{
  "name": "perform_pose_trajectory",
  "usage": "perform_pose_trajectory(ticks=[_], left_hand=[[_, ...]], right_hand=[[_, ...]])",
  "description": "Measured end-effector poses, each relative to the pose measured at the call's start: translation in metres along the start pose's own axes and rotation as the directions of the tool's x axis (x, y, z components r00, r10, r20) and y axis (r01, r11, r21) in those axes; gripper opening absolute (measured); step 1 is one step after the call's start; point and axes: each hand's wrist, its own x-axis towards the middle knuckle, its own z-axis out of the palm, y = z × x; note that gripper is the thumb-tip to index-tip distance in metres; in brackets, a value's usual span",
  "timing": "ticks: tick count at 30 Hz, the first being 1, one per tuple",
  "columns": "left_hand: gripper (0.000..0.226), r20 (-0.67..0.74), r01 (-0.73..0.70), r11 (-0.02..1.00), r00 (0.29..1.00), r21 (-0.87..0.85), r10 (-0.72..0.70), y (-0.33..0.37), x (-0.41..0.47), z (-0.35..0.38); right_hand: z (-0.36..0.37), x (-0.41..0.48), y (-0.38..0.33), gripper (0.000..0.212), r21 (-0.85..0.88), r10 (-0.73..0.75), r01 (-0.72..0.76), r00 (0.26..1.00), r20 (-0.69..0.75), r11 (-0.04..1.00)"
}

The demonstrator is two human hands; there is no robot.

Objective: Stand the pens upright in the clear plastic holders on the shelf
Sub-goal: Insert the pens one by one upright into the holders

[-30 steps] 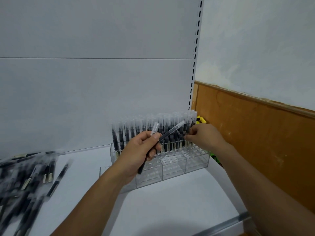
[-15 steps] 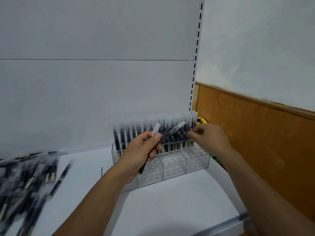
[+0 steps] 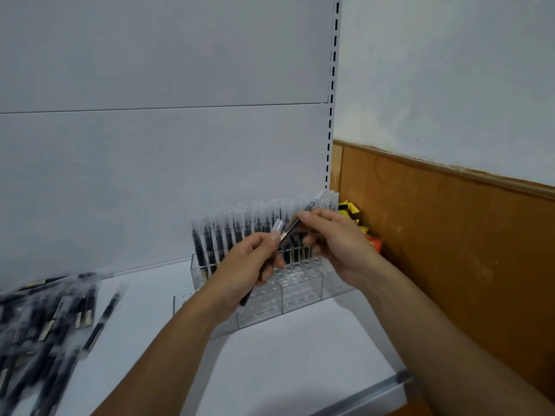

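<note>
A clear plastic holder (image 3: 303,295) with many round holes stands at the back right of the white shelf (image 3: 285,352). Its back row holds upright black pens with clear caps (image 3: 228,235). My left hand (image 3: 246,271) grips two pens in front of the holder: a short-showing one with a clear cap (image 3: 277,226) and a long slanted pen (image 3: 310,205). My right hand (image 3: 339,241) pinches that slanted pen near its middle between thumb and fingers. A pile of loose wrapped pens (image 3: 45,322) lies at the left of the shelf.
The shelf's white back panel rises behind the holder, with a slotted upright (image 3: 332,115) at its right. Yellow and red packets (image 3: 350,211) are wedged between shelf and wooden wall panel (image 3: 450,250). The shelf's metal front edge (image 3: 378,388) runs at lower right.
My right hand has left the row of standing pens, moved left, and now pinches the slanted pen held by my left hand. The left hand has barely moved.
</note>
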Motion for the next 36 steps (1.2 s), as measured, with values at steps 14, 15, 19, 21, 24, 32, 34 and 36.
perform_pose_trajectory(ticks=[14,15,19,21,24,32,34,36], left_hand=[[0.028,0.008,0.05,0.998,0.999,-0.031,-0.05,0.001,0.001,0.002],[0.028,0.006,0.05,0.998,0.999,-0.033,-0.05,0.001,0.001,0.002],[0.027,0.006,0.05,0.998,0.999,-0.038,-0.05,0.001,0.001,0.001],[0.027,0.009,0.048,0.998,0.999,-0.039,-0.048,0.0,0.002,0.001],[0.027,0.013,0.045,0.998,0.999,-0.037,-0.044,0.0,0.002,0.001],[0.018,0.026,0.047,0.998,0.999,-0.03,-0.046,0.001,0.001,0.001],[0.018,0.027,0.056,0.998,0.998,-0.016,-0.056,0.002,0.001,0.001],[0.017,0.035,0.065,0.998,0.997,0.008,-0.065,0.003,0.002,0.002]], right_hand=[[-0.064,0.037,0.0,0.016,-0.808,-0.452,0.11,0.868,-0.205,0.579],[-0.064,0.039,0.003,0.018,-0.823,-0.429,0.091,0.882,-0.195,0.561],[-0.065,0.044,0.012,0.022,-0.913,-0.312,0.019,0.942,-0.12,0.408],[-0.065,0.045,0.013,0.021,-0.923,-0.301,0.012,0.947,-0.113,0.384],[-0.063,0.045,0.008,0.02,-0.935,-0.283,0.014,0.955,-0.094,0.355],[-0.059,0.041,0.001,0.041,-0.967,-0.2,-0.041,0.975,-0.094,0.252],[-0.058,0.039,0.003,0.039,-0.963,-0.162,-0.049,0.982,-0.094,0.263],[-0.061,0.033,0.003,0.031,-0.958,-0.145,-0.058,0.984,-0.102,0.28]])
